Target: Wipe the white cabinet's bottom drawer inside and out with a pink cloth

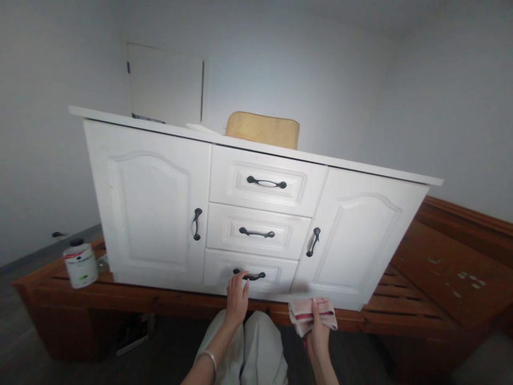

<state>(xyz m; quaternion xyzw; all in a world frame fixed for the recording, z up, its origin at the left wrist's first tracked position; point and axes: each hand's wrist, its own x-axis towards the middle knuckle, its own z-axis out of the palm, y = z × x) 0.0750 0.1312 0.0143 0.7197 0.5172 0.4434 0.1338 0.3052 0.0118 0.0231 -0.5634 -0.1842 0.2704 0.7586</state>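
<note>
A white cabinet [256, 214] stands on a wooden bed frame [441, 267] against grey walls; the left hand [237, 297], grip loosely open, touches the bottom drawer handle [249, 275]; the right hand [318, 331] clutches a cloth [310, 314]; a can [80, 263] sits left.

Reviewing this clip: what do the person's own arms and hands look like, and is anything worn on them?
Both forearms are bare, with no sleeves or gloves showing. The left hand has a thin silvery bangle on its wrist. The right hand shows no jewellery.
</note>
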